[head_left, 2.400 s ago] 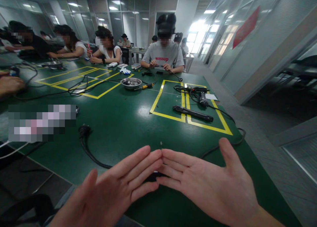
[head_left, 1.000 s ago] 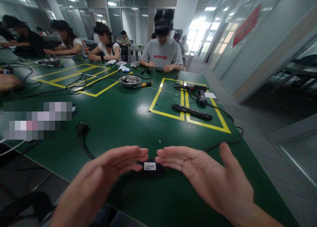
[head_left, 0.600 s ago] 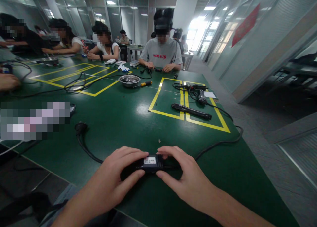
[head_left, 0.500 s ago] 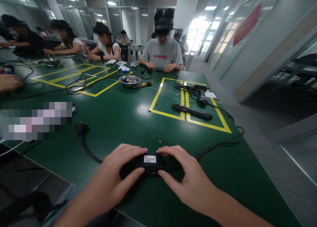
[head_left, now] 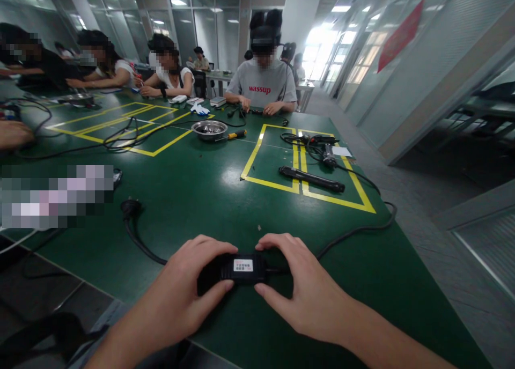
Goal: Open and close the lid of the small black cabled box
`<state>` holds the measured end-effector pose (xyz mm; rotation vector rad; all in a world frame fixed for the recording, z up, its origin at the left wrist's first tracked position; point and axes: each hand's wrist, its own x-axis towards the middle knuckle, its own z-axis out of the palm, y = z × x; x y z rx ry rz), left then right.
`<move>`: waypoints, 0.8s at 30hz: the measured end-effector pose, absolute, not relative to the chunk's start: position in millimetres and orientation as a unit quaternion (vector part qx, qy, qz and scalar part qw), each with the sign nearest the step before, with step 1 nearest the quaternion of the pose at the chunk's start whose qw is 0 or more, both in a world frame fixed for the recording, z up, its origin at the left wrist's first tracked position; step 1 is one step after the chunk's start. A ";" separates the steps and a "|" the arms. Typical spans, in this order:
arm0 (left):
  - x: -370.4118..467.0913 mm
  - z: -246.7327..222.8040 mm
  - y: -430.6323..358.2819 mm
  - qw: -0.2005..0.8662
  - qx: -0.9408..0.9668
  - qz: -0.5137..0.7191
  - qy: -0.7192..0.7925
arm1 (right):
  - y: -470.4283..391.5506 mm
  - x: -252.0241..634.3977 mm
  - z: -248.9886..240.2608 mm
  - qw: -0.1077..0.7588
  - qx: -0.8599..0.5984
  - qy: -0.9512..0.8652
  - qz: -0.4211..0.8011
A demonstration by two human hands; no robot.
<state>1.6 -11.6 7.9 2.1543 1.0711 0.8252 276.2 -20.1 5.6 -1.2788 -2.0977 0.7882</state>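
A small black in-line box (head_left: 254, 275) with a white printed label lies on the green table close in front of me, its label facing up. My left hand (head_left: 197, 278) curls round its left end, fingers at the far edge and thumb at the near edge. In the same way, my right hand (head_left: 295, 283) pinches the right end between fingertips and thumb. A black cord leaves the box on the right under my right hand. Another length comes out past my left hand to a black power plug (head_left: 131, 208), which lies on the table.
A long black tool part (head_left: 311, 179) and a corded black tool (head_left: 328, 154) lie within yellow tape at the right. Further back stand a metal bowl (head_left: 209, 131) and a yellow-handled screwdriver (head_left: 236, 135). A blurred pinkish object (head_left: 60, 194) is at left. Several people sit round the table.
The box has tilted so that its label faces me more fully. My fingertips have shifted slightly along its edges, and the view has moved a little.
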 end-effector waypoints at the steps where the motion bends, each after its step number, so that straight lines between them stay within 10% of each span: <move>1: 1.6 7.7 -11.8 0.299 0.801 0.316 0.412 | -20.7 276.5 5.3 0.277 -0.481 -0.778 0.295; 24: -1.1 6.8 -15.6 0.103 0.862 0.293 0.400 | -13.6 285.3 5.4 0.238 -0.408 -0.850 0.234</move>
